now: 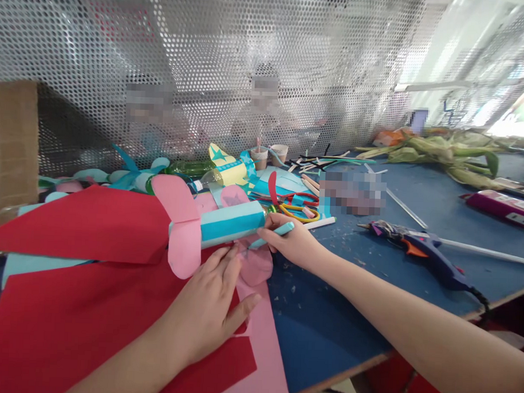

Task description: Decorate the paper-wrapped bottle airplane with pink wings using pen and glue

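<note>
The blue desk (pixel 326 325) carries a big red sheet (pixel 68 321) with a pink sheet (pixel 260 357) beside it. My left grip (pixel 210 309) lies released, palm flat where they meet. Just beyond it rests a teal-wrapped tube (pixel 233 223) with pink fins. A glue gun (pixel 419 251) lies well to the right. My right grip (pixel 292 243) clenches a teal pen (pixel 274 234) just beside the tube

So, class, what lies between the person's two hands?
A rounded pink paper piece, between left hand and right hand, which grips a teal pen; head view.
</note>
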Action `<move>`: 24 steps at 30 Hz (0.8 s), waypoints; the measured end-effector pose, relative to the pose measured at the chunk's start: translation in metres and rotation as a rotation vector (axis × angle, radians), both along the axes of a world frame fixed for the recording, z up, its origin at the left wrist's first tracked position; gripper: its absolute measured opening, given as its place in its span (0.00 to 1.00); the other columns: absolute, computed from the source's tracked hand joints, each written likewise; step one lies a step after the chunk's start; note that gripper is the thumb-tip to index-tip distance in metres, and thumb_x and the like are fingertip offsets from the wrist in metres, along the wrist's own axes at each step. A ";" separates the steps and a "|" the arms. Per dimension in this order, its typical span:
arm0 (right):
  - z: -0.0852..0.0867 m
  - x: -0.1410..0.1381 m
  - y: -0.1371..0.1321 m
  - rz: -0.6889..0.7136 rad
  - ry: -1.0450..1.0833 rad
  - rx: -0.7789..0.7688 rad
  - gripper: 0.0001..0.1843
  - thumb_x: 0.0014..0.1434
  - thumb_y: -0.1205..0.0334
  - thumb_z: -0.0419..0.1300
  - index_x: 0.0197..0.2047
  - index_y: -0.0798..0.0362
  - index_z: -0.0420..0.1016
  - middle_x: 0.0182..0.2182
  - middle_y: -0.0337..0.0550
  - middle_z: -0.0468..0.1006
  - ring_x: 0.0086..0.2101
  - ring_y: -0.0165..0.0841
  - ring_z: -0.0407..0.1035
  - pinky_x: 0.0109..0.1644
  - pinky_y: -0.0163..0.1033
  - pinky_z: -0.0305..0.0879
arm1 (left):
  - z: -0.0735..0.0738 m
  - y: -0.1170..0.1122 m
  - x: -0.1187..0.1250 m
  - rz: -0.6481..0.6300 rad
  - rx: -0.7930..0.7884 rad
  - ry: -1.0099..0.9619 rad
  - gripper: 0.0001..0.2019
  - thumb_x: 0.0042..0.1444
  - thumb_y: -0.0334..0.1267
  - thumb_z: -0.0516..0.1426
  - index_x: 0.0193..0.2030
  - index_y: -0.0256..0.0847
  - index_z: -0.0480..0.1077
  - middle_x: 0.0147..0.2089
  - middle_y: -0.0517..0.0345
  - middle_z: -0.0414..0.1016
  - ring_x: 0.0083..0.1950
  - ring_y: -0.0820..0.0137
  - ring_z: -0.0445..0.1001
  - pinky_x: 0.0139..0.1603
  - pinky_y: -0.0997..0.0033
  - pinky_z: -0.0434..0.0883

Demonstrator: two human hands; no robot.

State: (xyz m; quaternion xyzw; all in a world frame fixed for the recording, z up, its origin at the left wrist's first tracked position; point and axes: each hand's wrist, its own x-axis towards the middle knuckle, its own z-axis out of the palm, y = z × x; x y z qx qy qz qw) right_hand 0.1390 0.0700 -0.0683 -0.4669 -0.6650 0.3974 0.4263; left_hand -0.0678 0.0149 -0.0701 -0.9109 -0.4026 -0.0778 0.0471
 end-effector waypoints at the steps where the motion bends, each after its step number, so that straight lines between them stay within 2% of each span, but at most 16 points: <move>1: 0.000 0.000 0.000 0.001 0.000 -0.001 0.09 0.52 0.61 0.57 0.24 0.50 0.60 0.15 0.30 0.64 0.19 0.27 0.58 0.26 0.34 0.55 | 0.000 0.000 0.000 0.000 -0.002 -0.003 0.33 0.64 0.55 0.44 0.63 0.26 0.59 0.66 0.37 0.61 0.66 0.47 0.60 0.58 0.44 0.68; 6: -0.001 0.000 0.000 0.015 0.016 -0.002 0.10 0.52 0.61 0.57 0.24 0.50 0.60 0.15 0.30 0.64 0.19 0.27 0.58 0.25 0.34 0.54 | 0.000 0.000 0.000 0.003 -0.004 -0.040 0.32 0.64 0.55 0.45 0.64 0.30 0.59 0.66 0.39 0.62 0.66 0.49 0.61 0.59 0.46 0.68; 12: -0.001 0.000 0.000 0.049 0.029 -0.013 0.09 0.52 0.62 0.57 0.24 0.50 0.61 0.15 0.30 0.65 0.19 0.27 0.59 0.25 0.34 0.55 | 0.000 -0.001 0.000 0.005 -0.023 -0.049 0.33 0.64 0.55 0.45 0.64 0.29 0.58 0.66 0.38 0.62 0.66 0.48 0.60 0.59 0.45 0.67; 24: 0.001 0.001 -0.002 0.058 0.027 -0.045 0.09 0.53 0.61 0.57 0.24 0.50 0.62 0.14 0.30 0.67 0.19 0.27 0.60 0.25 0.34 0.55 | 0.000 0.000 -0.001 0.003 -0.023 -0.067 0.32 0.63 0.56 0.46 0.65 0.33 0.57 0.66 0.41 0.62 0.66 0.49 0.60 0.60 0.47 0.67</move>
